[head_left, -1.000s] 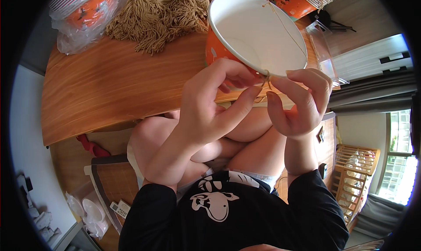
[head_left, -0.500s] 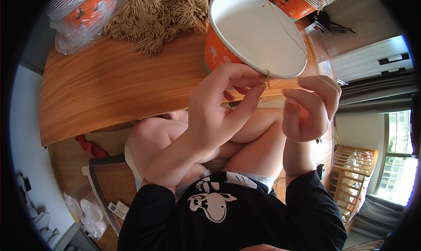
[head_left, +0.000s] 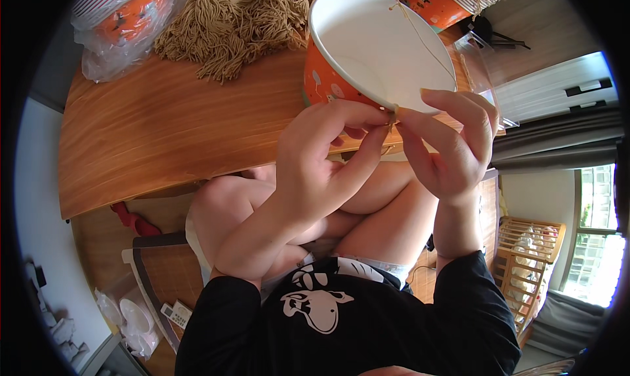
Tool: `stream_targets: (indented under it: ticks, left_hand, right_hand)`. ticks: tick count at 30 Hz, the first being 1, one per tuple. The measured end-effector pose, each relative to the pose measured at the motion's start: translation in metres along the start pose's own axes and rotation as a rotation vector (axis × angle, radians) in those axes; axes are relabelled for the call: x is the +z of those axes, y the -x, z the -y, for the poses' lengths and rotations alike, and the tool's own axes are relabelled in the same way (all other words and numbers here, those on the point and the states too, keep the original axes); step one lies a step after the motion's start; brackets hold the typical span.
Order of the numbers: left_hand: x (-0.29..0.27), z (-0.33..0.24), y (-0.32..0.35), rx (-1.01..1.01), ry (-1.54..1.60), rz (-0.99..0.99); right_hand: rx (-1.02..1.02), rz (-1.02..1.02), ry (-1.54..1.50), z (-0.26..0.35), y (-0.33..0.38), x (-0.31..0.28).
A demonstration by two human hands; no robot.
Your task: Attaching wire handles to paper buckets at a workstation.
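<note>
A large orange paper bucket (head_left: 367, 51) with a white inside tilts toward me at the table's near edge. A thin tan string (head_left: 426, 42) is fixed at the far side of its rim and runs down inside. At the near rim, a small loop of string (head_left: 394, 110) goes through or over the edge; the exact knot is hidden by fingertips. My left hand (head_left: 315, 156) pinches this string just outside the rim. My right hand (head_left: 453, 146) meets it there, thumb and forefinger closed on the string, its other fingers raised.
A heap of tan cut strings (head_left: 230, 28) lies on the wooden table (head_left: 157, 126). Stacked orange buckets in plastic wrap (head_left: 128, 21) stand at the far left. More stacked buckets (head_left: 446, 5) with strings are at the far right, near a clear plastic box (head_left: 476, 54).
My right hand has moved left to the rim and closed on the string beside my left fingertips. The bucket and my left hand have shifted slightly left.
</note>
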State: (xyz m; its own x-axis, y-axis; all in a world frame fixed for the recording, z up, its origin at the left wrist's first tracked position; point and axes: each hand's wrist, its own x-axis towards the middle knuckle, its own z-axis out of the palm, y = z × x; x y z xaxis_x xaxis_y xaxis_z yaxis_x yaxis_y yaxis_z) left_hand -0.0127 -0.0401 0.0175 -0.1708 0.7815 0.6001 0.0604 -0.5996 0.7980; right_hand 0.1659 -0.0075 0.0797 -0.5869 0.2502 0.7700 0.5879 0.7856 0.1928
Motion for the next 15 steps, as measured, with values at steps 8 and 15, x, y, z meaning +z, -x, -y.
stream_targets:
  ticks: [8,15]
  left_hand:
    - [-0.0042,-0.0024,-0.0006,0.007,0.007,0.016]
    - [-0.0059,-0.0024,-0.0023,-0.039,0.064,0.031]
  right_hand:
    - [-0.072,0.003,0.008,-0.0014,-0.0083,0.0014]
    - [-0.057,-0.027,-0.031,-0.0026,-0.0073,0.005]
